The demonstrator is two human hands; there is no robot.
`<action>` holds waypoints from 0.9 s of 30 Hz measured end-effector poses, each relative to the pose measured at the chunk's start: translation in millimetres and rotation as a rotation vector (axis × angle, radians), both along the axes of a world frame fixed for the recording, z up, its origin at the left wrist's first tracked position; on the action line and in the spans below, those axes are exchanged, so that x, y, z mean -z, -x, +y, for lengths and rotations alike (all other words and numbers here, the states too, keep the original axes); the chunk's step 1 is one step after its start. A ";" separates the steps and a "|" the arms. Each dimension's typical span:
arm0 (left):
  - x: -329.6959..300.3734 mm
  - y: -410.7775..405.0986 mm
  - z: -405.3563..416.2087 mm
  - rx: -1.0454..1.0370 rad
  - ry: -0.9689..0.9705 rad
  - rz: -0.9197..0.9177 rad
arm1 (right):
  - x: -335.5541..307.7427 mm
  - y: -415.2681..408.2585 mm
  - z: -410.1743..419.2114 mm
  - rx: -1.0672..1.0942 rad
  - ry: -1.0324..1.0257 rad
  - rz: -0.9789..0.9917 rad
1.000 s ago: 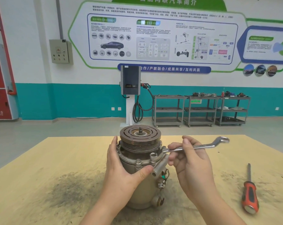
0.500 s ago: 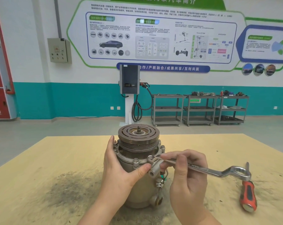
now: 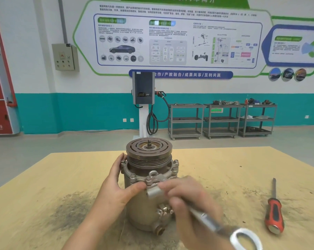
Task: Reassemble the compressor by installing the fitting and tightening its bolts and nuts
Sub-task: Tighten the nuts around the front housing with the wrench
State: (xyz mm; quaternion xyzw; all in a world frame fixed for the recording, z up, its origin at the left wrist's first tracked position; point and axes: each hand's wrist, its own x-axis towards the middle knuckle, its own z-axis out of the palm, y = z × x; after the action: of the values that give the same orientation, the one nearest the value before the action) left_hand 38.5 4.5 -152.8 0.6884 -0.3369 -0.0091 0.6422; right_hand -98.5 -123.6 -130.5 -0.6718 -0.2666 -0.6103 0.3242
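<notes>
The compressor [image 3: 143, 210] stands upright on the wooden table, its brown pulley [image 3: 149, 148] on top. My left hand [image 3: 116, 188] grips its left side, thumb pressed near the bolted flange [image 3: 152, 177]. A small cylindrical fitting [image 3: 153, 193] juts out at the front under the flange. My right hand [image 3: 190, 197] holds a silver ring wrench [image 3: 224, 230]; its near ring end is blurred at the lower right, and its far end sits at a flange bolt, hidden by my fingers.
A red and black screwdriver [image 3: 274, 213] lies on the table [image 3: 44, 177] to the right. A dark stain marks the wood left of the compressor. Grey shelf carts [image 3: 221, 121] and a charging post [image 3: 143, 105] stand by the far wall.
My right hand has swung the wrench handle clockwise, from pointing right and up to pointing toward me at the lower right. My left hand stays on the compressor.
</notes>
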 end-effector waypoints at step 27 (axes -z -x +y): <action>1.2 26.4 -17.4 -0.073 0.045 -0.053 | -22.3 -14.2 -51.3 -0.664 -1.241 0.503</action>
State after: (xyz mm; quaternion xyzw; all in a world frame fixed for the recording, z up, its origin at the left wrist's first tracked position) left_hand 12.1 -12.9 -154.0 0.6855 -0.3287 0.0399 0.6484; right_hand -84.3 -174.9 -108.2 -0.3688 0.0200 -0.3465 0.8623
